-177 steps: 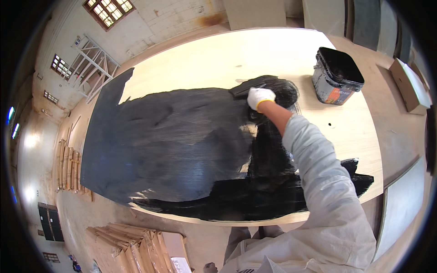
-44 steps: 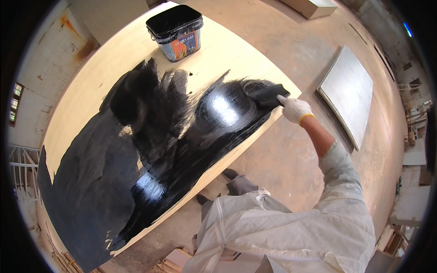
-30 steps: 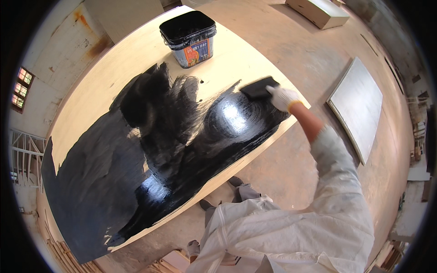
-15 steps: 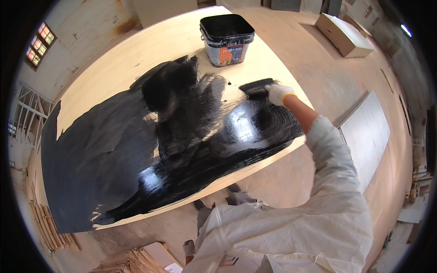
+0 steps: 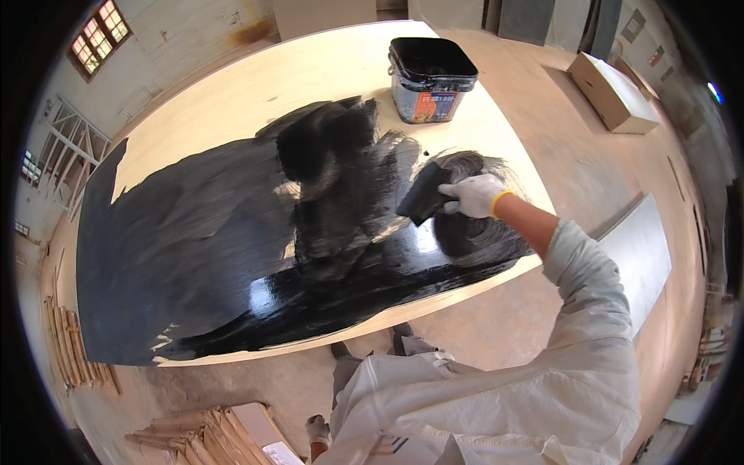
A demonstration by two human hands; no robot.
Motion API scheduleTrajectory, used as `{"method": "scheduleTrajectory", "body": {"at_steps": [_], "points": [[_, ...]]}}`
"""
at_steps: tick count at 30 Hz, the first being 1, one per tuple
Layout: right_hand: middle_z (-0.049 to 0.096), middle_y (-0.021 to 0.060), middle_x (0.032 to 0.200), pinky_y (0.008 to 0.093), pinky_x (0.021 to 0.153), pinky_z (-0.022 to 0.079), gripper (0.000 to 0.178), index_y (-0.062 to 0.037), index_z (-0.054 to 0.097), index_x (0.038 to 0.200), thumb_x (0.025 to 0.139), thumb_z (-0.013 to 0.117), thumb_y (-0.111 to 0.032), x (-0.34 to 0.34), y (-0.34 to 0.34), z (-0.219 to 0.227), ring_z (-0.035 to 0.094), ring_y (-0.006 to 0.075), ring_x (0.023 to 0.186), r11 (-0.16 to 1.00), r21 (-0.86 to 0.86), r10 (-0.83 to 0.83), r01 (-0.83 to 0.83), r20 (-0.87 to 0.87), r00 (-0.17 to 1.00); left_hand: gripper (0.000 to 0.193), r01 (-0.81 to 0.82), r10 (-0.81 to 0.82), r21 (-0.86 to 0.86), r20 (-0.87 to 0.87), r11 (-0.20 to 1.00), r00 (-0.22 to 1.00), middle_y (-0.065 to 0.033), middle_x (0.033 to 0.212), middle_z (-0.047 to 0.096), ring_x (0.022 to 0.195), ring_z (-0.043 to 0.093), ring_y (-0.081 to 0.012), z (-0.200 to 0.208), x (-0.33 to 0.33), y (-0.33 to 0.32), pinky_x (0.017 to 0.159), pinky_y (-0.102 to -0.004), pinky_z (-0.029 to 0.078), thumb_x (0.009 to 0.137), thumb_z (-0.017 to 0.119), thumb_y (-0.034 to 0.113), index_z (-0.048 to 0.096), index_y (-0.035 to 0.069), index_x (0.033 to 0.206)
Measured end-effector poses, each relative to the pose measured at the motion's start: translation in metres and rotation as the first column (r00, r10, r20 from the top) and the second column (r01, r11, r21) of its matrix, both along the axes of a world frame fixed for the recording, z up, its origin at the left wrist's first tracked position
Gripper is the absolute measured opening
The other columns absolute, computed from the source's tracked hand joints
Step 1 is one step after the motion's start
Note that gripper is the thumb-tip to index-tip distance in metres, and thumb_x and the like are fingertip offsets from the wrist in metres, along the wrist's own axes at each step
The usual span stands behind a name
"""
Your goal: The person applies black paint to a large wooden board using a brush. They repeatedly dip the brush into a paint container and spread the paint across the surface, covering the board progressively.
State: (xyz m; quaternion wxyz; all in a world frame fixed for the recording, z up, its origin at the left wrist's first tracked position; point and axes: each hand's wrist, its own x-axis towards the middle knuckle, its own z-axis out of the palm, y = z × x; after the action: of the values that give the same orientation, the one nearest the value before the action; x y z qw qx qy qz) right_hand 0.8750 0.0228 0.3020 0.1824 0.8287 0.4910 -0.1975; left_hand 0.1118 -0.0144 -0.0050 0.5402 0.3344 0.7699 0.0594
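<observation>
My right hand (image 5: 474,195), in a white knit glove with a yellow cuff, is closed round a wide flat paintbrush (image 5: 425,194) coated in black. The brush lies against the board, and its handle is mostly hidden by the hand. Black paint covers much of the large pale wooden board (image 5: 209,93), with fine swirled streaks around the brush. Beyond the hand, a rectangular bucket (image 5: 434,85) with a black-smeared rim stands on bare wood. Low at my side hangs my left hand (image 5: 318,430), gloved and dark-stained, its fingers curled and nothing visible in them.
A pale panel (image 5: 632,260) leans low to the right of the board. Farther back on the floor sits a long box (image 5: 612,93). Wooden strips (image 5: 194,438) lie stacked at the lower left, and poles (image 5: 74,341) stand beyond the board's left end. Sheets (image 5: 527,19) lean along the back.
My right hand has drawn the brush nearer to me and turned it, leaving fresh black swirls on formerly bare wood near the bucket. The whole view has shifted a little.
</observation>
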Motion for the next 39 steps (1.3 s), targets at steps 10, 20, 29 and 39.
{"method": "scheduleTrajectory", "body": {"at_steps": [10, 20, 29, 39], "points": [[0.07, 0.0147, 0.144, 0.0458, 0.109, 0.055, 0.061, -0.0346, 0.051, 0.162, 0.101, 0.057, -0.027, -0.02, 0.029, -0.004, 0.068, 0.035, 0.132, 0.997, -0.019, 0.079, -0.08, -0.053, 0.995, 0.019, 0.032, -0.034, 0.045, 0.058, 0.998, 0.998, -0.0075, 0.091, 0.071, 0.071, 0.066, -0.0213, 0.006, -0.004, -0.002, 0.059, -0.038, 0.056, 0.095, 0.065, 0.009, 0.073, 0.003, 0.111], [0.072, 0.016, 0.139, 0.0478, 0.109, 0.055, 0.057, -0.0243, 0.059, 0.155, 0.099, 0.065, -0.028, -0.003, 0.046, -0.005, 0.069, 0.0386, 0.129, 0.993, 0.049, 0.11, -0.107, -0.065, 0.992, 0.021, 0.064, -0.064, -0.008, -0.02, 0.998, 0.998, -0.0085, 0.083, 0.069, 0.062, 0.066, -0.0217, 0.007, -0.015, 0.001, 0.049, -0.0366, 0.053, 0.093, 0.063, 0.011, 0.073, 0.002, 0.108], [0.073, 0.0172, 0.137, 0.0444, 0.102, 0.058, 0.065, -0.0227, 0.054, 0.16, 0.096, 0.063, -0.023, 0.027, -0.008, -0.013, 0.073, 0.0365, 0.122, 0.987, 0.108, -0.125, 0.12, 0.043, 0.991, 0.021, 0.071, -0.071, -0.007, -0.002, 0.997, 0.997, -0.0084, 0.086, 0.072, 0.072, 0.068, -0.0241, -0.004, -0.013, -0.013, 0.061, -0.0407, 0.056, 0.092, 0.065, 0.011, 0.075, 0.003, 0.109], [0.079, 0.0178, 0.122, 0.0507, 0.095, 0.059, 0.05, -0.0185, 0.061, 0.148, 0.099, 0.058, -0.027, -0.07, -0.032, -0.011, 0.076, 0.0385, 0.112, 0.935, 0.176, -0.313, 0.307, 0.004, 0.95, 0.015, 0.022, -0.024, 0.02, 0.107, 1.0, 0.994, -0.0052, 0.073, 0.061, 0.054, 0.059, -0.0211, -0.032, -0.015, 0.02, 0.046, -0.0385, 0.049, 0.093, 0.063, 0.008, 0.072, 0.004, 0.103]]}}
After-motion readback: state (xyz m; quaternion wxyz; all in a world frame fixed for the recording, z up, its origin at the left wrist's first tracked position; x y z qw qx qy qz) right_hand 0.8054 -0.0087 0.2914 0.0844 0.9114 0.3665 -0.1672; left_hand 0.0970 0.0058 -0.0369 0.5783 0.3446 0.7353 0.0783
